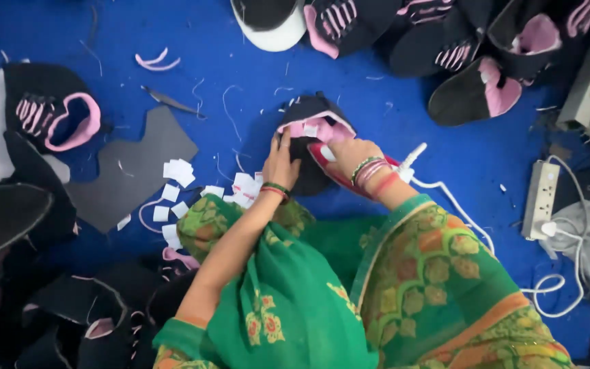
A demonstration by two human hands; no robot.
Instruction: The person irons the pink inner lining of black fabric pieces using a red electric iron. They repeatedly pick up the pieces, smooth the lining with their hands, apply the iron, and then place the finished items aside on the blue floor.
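Black shoe upper with pink lining (pixel 312 126), mid blue floor mat (pixel 240 55), beyond the person's knees. Left hand (pixel 281 164) flat, fingers spread, pinning its near edge. Right hand (pixel 346 156) closed around a red iron (pixel 329 171) with white cord (pixel 445 198). Risk: iron sole close to left fingertips; a slip could burn them or scorch lining. Iron's sole and the small white label (pixel 311 130) are hard to make out.

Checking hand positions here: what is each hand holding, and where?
Left hand presses the black-and-pink shoe upper at its side; right hand grips the red iron from above.
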